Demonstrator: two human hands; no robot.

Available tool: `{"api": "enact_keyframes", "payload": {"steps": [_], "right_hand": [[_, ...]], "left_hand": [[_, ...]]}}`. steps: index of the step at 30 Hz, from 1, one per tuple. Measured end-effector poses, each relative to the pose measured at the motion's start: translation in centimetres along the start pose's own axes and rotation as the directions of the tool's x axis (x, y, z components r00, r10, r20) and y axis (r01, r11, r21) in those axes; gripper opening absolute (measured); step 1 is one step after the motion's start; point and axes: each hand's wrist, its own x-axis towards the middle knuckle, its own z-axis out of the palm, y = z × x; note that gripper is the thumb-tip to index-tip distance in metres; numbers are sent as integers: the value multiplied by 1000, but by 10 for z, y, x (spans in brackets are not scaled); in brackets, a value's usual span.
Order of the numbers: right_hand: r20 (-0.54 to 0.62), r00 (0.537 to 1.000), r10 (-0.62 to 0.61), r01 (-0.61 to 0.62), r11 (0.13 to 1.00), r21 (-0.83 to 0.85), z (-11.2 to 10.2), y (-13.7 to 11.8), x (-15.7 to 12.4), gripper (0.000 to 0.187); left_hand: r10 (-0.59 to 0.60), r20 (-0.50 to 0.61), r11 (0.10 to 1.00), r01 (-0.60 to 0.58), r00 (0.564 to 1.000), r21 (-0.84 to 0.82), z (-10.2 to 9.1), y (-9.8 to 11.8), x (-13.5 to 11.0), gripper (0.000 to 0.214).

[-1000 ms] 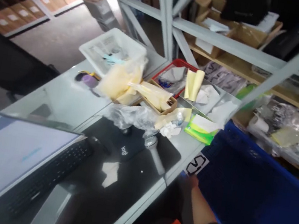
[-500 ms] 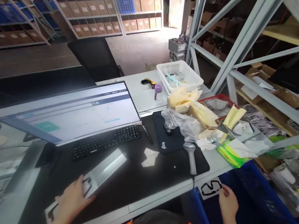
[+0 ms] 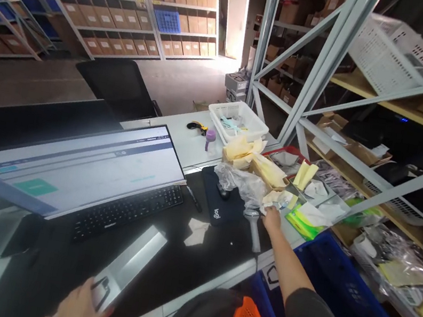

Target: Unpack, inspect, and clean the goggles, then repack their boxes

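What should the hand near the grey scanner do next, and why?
Probably close the right hand around the grey handheld barcode scanner. The hand sits just beside the scanner's head, apparently not gripping it, and the scanner lies flat on the black desk mat. The left hand rests on the silver monitor stand, away from it.

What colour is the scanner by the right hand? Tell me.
Grey; the scanner shows best in the head view, beside the right hand.
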Motion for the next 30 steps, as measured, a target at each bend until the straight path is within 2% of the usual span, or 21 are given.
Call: {"api": "enact_keyframes", "payload": {"steps": [2, 3, 5, 7, 9, 10, 11, 13, 16, 18, 19, 21, 23, 26, 30], "right_hand": [[20, 998, 52, -54, 990, 128, 1, 6, 5, 30], [26, 996, 85, -89, 976, 201, 2, 10, 6, 28], [43, 985, 168, -172, 928, 331, 3, 14, 7, 25], [86, 962, 259, -269, 852, 449, 6, 15, 7, 25], [150, 933, 327, -354, 758, 548, 11, 11, 8, 26], [179, 920, 349, -384, 710, 590, 14, 7, 10, 26], [203, 909, 363, -406, 665, 627, 17, 2, 12, 26], [231, 900, 370, -419, 587, 693, 21, -11, 20, 26], [245, 916, 318, -383, 508, 772, 23, -32, 33, 25], [244, 936, 254, -342, 483, 806, 21, -44, 38, 26], [239, 946, 220, -318, 481, 817, 20, -49, 39, 27], [211, 965, 158, -262, 499, 826, 15, -55, 35, 28], [167, 980, 106, -197, 539, 819, 10, -59, 26, 25], [99, 995, 25, -94, 601, 794, 2, -65, 10, 28], [50, 991, -123, 40, 640, 767, -8, -78, -3, 25]], "left_hand": [[-18, -128, 999, 14, 992, -31, 3, 10, -6, 91], [9, -209, 999, -20, 978, -50, 3, 18, -10, 91], [121, -358, 978, -173, 926, -116, -1, 48, -19, 82], [242, -436, 897, -371, 867, -239, -12, 98, -28, 63], [350, -437, 753, -526, 828, -394, -25, 167, -36, 43], [435, -395, 651, -585, 809, -483, -32, 208, -37, 37], [518, -340, 543, -609, 785, -578, -38, 252, -35, 35], [638, -207, 358, -524, 742, -773, -45, 340, -24, 36], [632, -171, 323, -458, 756, -829, -42, 455, 7, 49], [606, -133, 322, -394, 785, -861, -33, 506, 28, 54], [598, -113, 317, -363, 793, -876, -29, 523, 35, 56], [595, -78, 300, -312, 800, -901, -22, 540, 41, 58], [590, -65, 285, -282, 805, -916, -18, 538, 36, 58], [535, -82, 293, -276, 841, -916, -22, 517, 17, 56], [444, -118, 350, -293, 888, -889, -41, 485, -4, 53]]}}
